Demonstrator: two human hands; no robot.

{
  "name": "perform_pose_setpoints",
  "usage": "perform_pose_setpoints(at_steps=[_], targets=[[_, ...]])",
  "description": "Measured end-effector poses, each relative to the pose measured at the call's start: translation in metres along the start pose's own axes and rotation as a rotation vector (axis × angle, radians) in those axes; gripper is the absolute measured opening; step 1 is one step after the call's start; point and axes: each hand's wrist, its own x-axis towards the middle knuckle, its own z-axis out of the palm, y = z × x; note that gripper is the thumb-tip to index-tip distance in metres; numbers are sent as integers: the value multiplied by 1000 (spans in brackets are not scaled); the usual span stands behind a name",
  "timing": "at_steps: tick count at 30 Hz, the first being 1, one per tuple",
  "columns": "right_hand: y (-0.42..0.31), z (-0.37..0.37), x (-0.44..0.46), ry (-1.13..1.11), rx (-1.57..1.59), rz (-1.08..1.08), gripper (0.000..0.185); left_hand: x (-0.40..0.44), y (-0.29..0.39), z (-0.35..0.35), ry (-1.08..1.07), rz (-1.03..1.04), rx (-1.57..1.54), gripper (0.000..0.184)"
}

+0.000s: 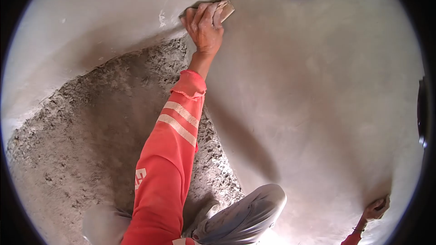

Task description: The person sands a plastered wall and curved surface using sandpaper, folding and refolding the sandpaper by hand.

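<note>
My left hand (206,27) is at the top centre, its fingers wrapped round a small tan block (228,11). The block is pressed to the smooth grey surface at the corner where two plastered faces meet. A red sleeve with two pale stripes covers the left arm. At the lower right, my right hand (377,207) rests against the right-hand wall (318,100) with curled fingers; whatever is in it is too small to make out. A thin band circles that wrist.
Rough, crumbly grey ground (91,131) lies below the pale plastered surface (91,22) at the upper left. My bent knees in dusty grey trousers (245,213) are at the bottom. A dark object (422,113) stands at the right edge.
</note>
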Motion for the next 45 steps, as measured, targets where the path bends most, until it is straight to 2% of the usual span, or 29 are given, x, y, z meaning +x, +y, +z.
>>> perform_pose_setpoints(at_steps=[3, 6, 9, 13, 16, 19, 23, 25, 28, 29, 32, 35, 38, 42, 45], targets=[[9, 4, -1, 0, 37, -1, 29, 24, 26, 2, -25, 31, 6, 14], [9, -4, 0, -21, 16, -8, 28, 28, 37, 10, 48, -3, -17, 14], [2, -2, 4, -17, 26, 9, 28, -12, -2, 3, 24, -69, -1, 13], [0, -1, 4, -22, -9, 11, 27, -11, 1, 1, 31, -128, -26, 14], [3, -2, 3, -13, -12, 11, 27, 16, 34, 17, 26, -13, -85, 13], [6, -4, 3, -21, 10, 26, 31, 34, 59, 10, 33, 18, -102, 12], [11, 1, 2, -13, -3, -12, 28, -6, 11, 4, 61, -50, -97, 12], [5, -1, 4, -13, 1, -39, 28, -5, 11, -9, 8, -66, -32, 12], [2, -2, 6, -30, -18, -22, 28, 27, 30, 4, 3, 85, -84, 14], [6, -5, 4, -30, -2, 1, 30, 40, 51, -1, -1, 71, -66, 14], [12, 1, 1, -27, 21, 48, 35, 24, 32, 16, 99, 15, -89, 11], [1, 3, 3, -23, 12, 48, 35, -11, -3, 2, 35, -63, -11, 10], [-1, 2, 3, -23, 49, 47, 33, -6, 0, -1, 13, -80, -46, 9], [-1, 2, 3, -26, 59, 57, 32, 34, 45, 5, -8, 12, 12, 12], [-8, 1, 6, -36, 38, 28, 30, 15, 25, 4, 38, -6, 24, 14]])
